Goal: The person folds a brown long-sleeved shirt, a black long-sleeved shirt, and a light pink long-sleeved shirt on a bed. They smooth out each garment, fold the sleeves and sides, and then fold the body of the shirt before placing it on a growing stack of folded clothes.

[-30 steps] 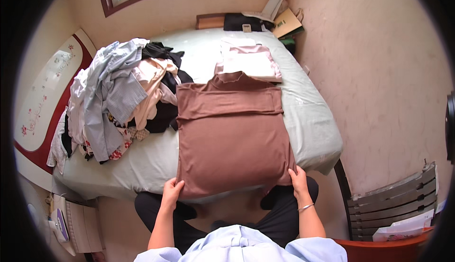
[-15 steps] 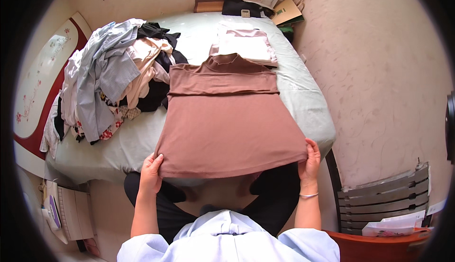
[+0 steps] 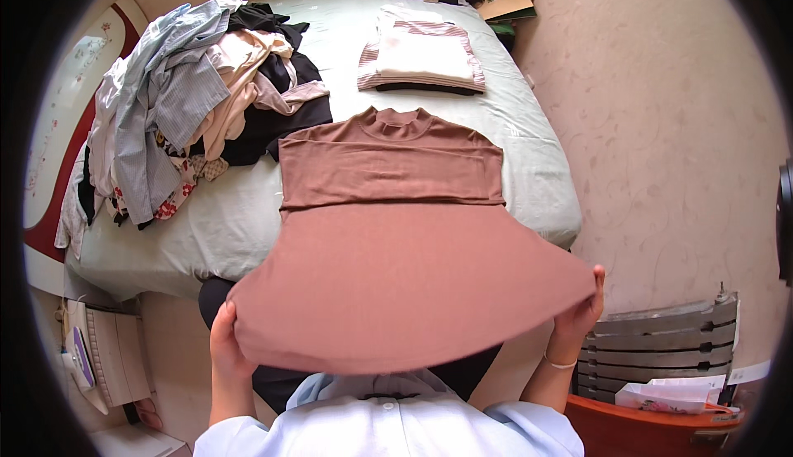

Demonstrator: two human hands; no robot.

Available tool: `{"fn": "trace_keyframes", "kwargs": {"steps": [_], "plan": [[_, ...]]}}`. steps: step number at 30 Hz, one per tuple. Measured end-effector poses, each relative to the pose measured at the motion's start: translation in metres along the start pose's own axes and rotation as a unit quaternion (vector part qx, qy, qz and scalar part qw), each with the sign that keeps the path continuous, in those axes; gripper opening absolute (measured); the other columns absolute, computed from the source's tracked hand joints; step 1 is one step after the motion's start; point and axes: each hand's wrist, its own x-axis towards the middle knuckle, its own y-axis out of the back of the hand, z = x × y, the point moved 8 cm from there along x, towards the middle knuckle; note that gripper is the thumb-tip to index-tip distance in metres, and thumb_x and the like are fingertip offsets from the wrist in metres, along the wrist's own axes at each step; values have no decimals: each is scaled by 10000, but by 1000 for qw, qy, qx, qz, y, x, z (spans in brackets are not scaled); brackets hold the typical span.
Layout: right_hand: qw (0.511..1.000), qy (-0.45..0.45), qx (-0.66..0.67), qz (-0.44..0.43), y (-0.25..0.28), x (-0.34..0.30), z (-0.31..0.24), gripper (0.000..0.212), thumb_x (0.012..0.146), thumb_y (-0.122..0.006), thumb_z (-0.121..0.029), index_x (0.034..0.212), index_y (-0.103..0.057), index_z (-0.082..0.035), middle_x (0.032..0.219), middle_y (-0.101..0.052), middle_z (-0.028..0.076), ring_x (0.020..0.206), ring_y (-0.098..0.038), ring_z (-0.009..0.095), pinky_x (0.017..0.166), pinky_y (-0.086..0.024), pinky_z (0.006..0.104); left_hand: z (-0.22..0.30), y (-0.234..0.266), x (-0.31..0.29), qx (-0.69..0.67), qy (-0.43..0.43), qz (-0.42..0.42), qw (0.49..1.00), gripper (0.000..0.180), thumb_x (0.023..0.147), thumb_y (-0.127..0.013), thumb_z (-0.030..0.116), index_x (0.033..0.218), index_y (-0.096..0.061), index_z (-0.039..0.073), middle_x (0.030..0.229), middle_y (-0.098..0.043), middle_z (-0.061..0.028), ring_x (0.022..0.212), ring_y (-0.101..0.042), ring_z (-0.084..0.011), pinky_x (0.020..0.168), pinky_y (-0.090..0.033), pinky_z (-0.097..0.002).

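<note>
A brown mock-neck top lies with its collar end on the bed, its sleeves folded across the chest in a band. Its hem end is lifted off the bed toward me and bows downward between my hands. My left hand is closed on the left hem corner, thumb on top. On the right hem corner my right hand is closed too, partly behind the cloth; a bracelet circles that wrist. Just past the collar sits a folded stack of clothes, white and striped with a dark piece underneath.
A heaped pile of clothes covers the bed's left side. The pale green bed runs to the wall at right. At lower right stand a slatted grey rack and an orange-red chair. An iron is at lower left.
Both hands have drawn the hem nearer to me and up, and they are farther apart. The collar end has slid off the folded stack and now lies flat on the bed.
</note>
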Motion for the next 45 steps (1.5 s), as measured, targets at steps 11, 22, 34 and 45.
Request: {"fn": "trace_keyframes", "kwargs": {"steps": [11,22,34,45], "plan": [[994,-86,12,-67,-63,167,92,471,1016,-434,-373,1343,-502,-42,1377,-518,166,1363,-410,296,1145,-325,426,18,-51,194,-207,36,-129,969,337,1018,-462,267,1199,-594,15,1271,-615,-136,1260,-530,-252,931,-533,-355],[977,-187,-95,28,-7,264,220,446,998,-482,-391,1301,-524,-67,1303,-593,120,1274,-514,250,1074,-393,394,-26,7,341,-134,43,69,988,264,1020,-446,245,1112,-551,20,1328,-561,-190,1274,-509,-309,1043,-454,-416],[919,-40,-373,-123,-23,260,247,473,985,-501,-193,1444,-424,-110,1344,-566,115,1324,-458,244,1110,-335,374,-71,-75,336,551,-220,-80,801,336,921,-583,140,1244,-604,51,1295,-606,-112,1270,-513,-241,1063,-389,-390],[524,123,-771,-341,-83,245,313,530,949,-530,-407,1430,-456,-198,1524,-371,75,1446,-260,253,1178,-164,482,-126,-132,383,840,-289,-75,453,523,951,-527,395,1423,-471,176,1526,-382,-28,1429,-303,-193,1170,-191,-471]]}}
